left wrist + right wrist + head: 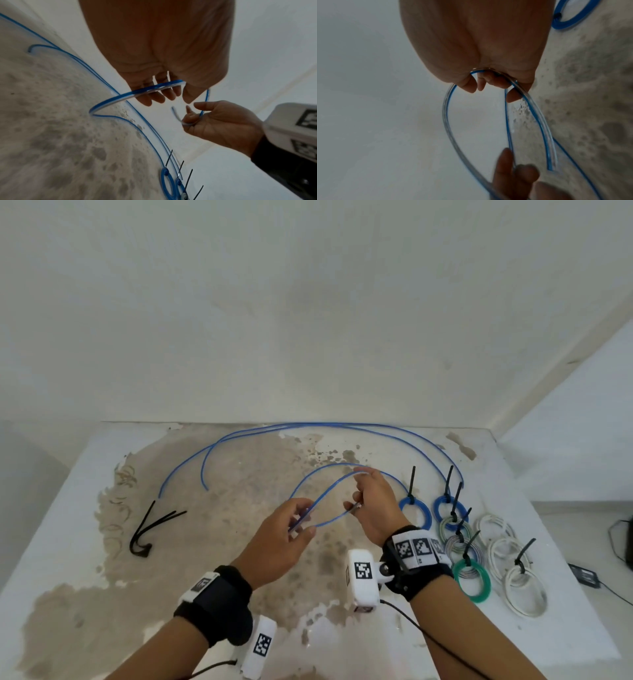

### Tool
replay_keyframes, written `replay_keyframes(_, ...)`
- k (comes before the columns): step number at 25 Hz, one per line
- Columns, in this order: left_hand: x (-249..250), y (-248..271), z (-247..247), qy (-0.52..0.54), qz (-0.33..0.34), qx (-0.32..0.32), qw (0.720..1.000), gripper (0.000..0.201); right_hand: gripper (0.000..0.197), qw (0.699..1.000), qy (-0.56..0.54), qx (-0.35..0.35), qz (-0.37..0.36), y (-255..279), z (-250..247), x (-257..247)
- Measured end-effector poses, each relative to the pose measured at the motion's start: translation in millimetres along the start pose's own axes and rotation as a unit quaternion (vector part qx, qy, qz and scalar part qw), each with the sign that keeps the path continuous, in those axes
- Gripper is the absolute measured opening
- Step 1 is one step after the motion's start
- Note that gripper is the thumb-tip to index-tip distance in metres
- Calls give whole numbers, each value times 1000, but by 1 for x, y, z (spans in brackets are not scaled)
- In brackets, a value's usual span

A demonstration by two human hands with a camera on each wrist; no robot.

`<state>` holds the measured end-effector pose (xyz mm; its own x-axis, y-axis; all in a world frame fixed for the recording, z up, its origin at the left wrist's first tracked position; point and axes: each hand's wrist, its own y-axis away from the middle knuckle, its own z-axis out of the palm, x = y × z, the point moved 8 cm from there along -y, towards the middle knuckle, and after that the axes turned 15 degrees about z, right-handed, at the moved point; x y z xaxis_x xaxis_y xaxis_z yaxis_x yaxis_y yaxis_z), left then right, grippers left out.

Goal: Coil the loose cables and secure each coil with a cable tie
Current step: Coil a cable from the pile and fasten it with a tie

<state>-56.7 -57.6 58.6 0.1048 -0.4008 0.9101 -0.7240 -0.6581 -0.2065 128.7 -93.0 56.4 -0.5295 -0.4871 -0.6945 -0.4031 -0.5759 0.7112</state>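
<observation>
Both hands pinch the blue cable (318,522) (markers unreadable).

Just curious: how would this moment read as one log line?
step: coiling | left hand and right hand: hold thin blue cable | loose black cable ties: untouched

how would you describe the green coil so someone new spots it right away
Start at the table's right side, where tied cable coils lie in rows. The green coil is nearest the right hand's wrist. Its neighbours are blue, white or striped; it alone is solid green.
</observation>
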Motion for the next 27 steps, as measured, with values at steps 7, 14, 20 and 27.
replay_keyframes(7, 0, -16, 2, 76, -14, 54, 996, 18, 13, 975, -197, -26, 95, 8, 9, 36)
replay_keyframes(14, -5, -44, -4, 238, -78, 147, 957, 31, 39, 979, -66, -139, 130, 5, 35, 65)
replay_keyframes(20, -17, -66, 17, 263, -144, 126, 946, 29, 45, 991, 66, 18, 116, -52, -15, 47)
replay_keyframes(27, -21, -77, 30, 259, -212, 76, 939, 31, 36, 981, 162, -105, -11, -57, 18, 9)
